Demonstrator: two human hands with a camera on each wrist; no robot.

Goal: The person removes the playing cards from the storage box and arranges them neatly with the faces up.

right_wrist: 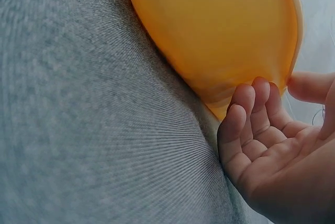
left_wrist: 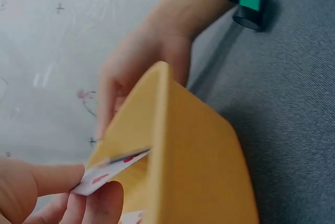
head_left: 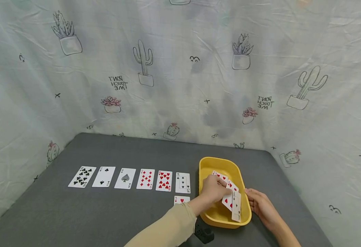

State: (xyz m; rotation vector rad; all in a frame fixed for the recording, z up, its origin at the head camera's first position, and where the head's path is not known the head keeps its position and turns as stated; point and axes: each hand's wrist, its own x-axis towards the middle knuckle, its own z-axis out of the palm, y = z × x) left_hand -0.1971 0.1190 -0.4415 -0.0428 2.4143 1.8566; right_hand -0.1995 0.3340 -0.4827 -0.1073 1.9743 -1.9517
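Note:
A yellow plastic tub point(head_left: 211, 161) on the table holds several playing cards. My left hand point(head_left: 213, 188) reaches over its near left side, and in the left wrist view its thumb and fingers pinch a playing card point(left_wrist: 99, 177) with red marks. Beside that hand in the head view, a heart card point(head_left: 227, 201) overlaps a card with black marks point(head_left: 236, 207). Another red-marked card point(head_left: 219, 175) shows behind the fingers. My right hand point(head_left: 260, 205) grips the tub's right side, thumb at the rim and curled fingers point(right_wrist: 242, 98) against the outer wall.
Left of the tub several face-up cards lie in a row, from a black ten point(head_left: 82, 176) to a three of clubs point(head_left: 182, 183). Below that three is a three of hearts point(head_left: 181, 199), partly behind the left sleeve point(head_left: 165, 228). A printed curtain point(head_left: 174, 85) hangs behind the grey table point(head_left: 106, 219).

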